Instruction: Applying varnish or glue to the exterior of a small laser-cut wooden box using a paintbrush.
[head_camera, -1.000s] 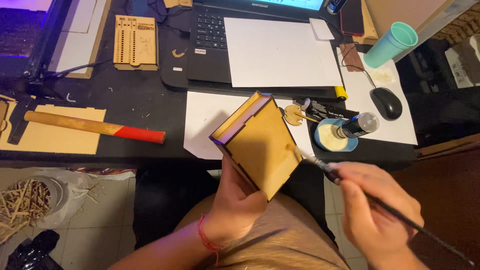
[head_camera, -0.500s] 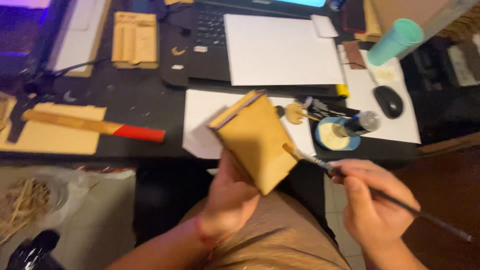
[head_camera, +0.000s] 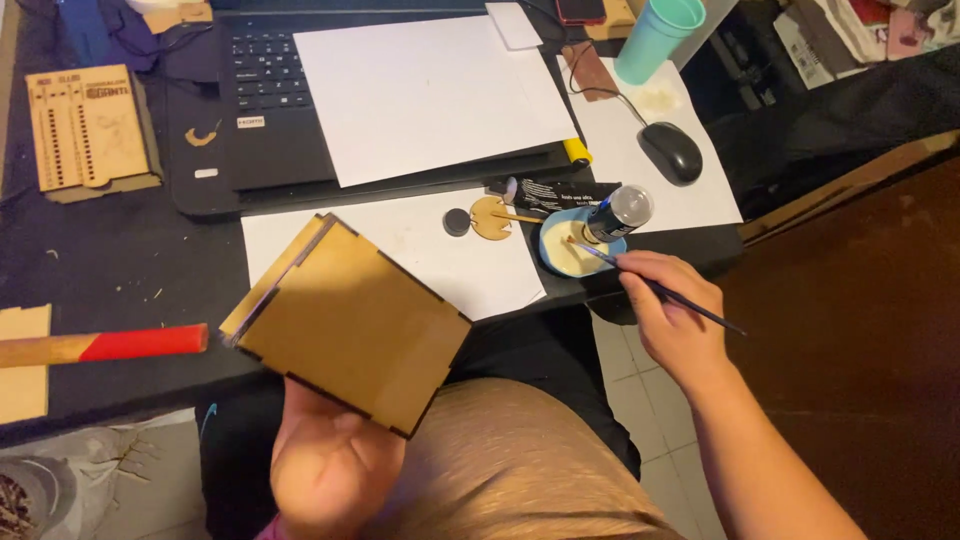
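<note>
On the far left of the counter (head_camera: 120, 250) lie a slotted plywood sheet (head_camera: 88, 125) and, nearer the edge, a hammer (head_camera: 100, 345) with a red band on its handle; both sit where they did a second ago.

The left hand (head_camera: 335, 465) holds the box (head_camera: 350, 320) from below, over the lap and just off the counter's edge, its grip closed round the lower end with the broad plywood face turned up to the camera. A second ago that face was tilted toward the brush; now it lies flatter and lower, and nothing touches it.

Beyond the box a white sheet (head_camera: 420, 245) carries a small dark disc (head_camera: 457, 221) and a round wooden cut-out (head_camera: 491, 217). Behind them stands a laptop (head_camera: 260, 130) with another sheet of paper on its keys.

The change is on the right. The right hand (head_camera: 670, 315), fingers closed on the brush (head_camera: 650, 285), has left the box's edge, where the tip was working half a second ago, and has gone up to the dish (head_camera: 570, 250), a blue-rimmed saucer of pale liquid with a small bottle (head_camera: 617, 212) leaning on it. The tip now sits in that liquid. By the look of it the brush is being reloaded, so the coating of the box is paused, not finished. A mouse (head_camera: 670, 152) and a green cup (head_camera: 655, 38) stand further back.
</note>
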